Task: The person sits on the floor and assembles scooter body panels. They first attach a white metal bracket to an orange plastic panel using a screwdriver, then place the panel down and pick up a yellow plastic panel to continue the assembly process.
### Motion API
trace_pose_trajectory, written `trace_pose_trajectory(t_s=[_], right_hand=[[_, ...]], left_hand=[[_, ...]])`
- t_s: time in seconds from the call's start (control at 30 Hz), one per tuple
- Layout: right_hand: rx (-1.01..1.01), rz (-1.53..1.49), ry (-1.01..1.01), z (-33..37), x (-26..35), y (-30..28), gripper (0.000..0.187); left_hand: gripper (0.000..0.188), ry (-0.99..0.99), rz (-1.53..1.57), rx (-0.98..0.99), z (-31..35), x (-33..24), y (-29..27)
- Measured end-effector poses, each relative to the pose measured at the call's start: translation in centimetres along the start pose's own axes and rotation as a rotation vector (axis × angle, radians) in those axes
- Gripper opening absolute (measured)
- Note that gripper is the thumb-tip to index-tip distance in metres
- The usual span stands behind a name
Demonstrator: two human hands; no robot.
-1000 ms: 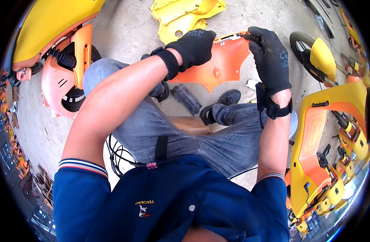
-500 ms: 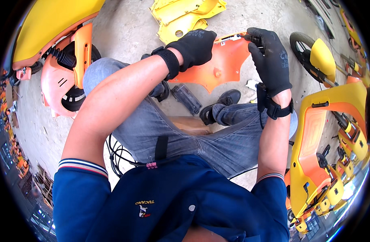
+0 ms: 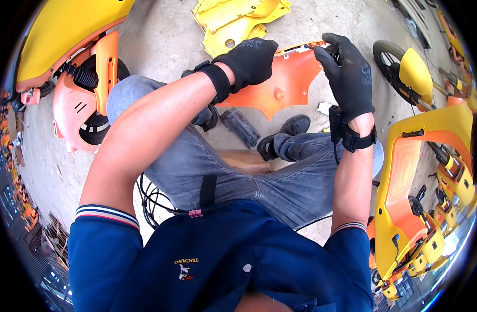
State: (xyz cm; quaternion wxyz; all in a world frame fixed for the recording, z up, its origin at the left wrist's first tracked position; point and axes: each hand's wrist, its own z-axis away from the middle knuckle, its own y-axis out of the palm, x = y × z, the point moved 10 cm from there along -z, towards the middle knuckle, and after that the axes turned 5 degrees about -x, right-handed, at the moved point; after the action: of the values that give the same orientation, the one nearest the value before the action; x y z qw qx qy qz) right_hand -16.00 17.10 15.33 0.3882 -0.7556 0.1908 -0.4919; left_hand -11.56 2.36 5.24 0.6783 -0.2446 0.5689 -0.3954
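Note:
An orange plastic body panel (image 3: 285, 88) is tilted up in front of my knees, with a pale strip along its far edge. My left hand (image 3: 253, 62), in a black glove, is closed on the panel's left side; its fingertips are hidden. My right hand (image 3: 349, 73), also gloved, is at the panel's far right corner. Its thumb and fingers are curled together around something small and dark, too hidden to name. Both wrists wear black straps.
Beyond the panel lie yellow plastic panels (image 3: 230, 26) on the concrete floor. A dark oblong box (image 3: 240, 128) rests between my feet. An orange-and-yellow scooter (image 3: 87, 99) stands at left; a yellow scooter body (image 3: 405, 182) and a wheel (image 3: 393, 67) are at right.
My right hand has shifted slightly, its thumb moving left and up along the panel's far corner. My left hand and the panel stay nearly where they were.

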Motion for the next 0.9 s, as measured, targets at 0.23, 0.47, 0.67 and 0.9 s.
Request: trace_pose_trajectory(t_s=[0.23, 0.47, 0.67, 0.9], right_hand=[[-0.029, -0.054, -0.159, 0.1, 0.5, -0.2, 0.024], [0.073, 0.028, 0.209, 0.0, -1.6, 0.7, 0.022], [-0.044, -0.021, -0.110, 0.0, 0.0, -0.2, 0.025], [0.001, -0.055, -0.131, 0.0, -0.1, 0.2, 0.023]], left_hand=[[0.048, 0.007, 0.003, -0.008, 0.0, -0.1, -0.3], [0.048, -0.009, 0.024, 0.011, 0.1, 0.1, -0.1], [0.047, 0.015, 0.005, -0.028, 0.0, -0.1, -0.3], [0.046, 0.026, 0.003, -0.030, -0.2, 0.0, -0.1]])
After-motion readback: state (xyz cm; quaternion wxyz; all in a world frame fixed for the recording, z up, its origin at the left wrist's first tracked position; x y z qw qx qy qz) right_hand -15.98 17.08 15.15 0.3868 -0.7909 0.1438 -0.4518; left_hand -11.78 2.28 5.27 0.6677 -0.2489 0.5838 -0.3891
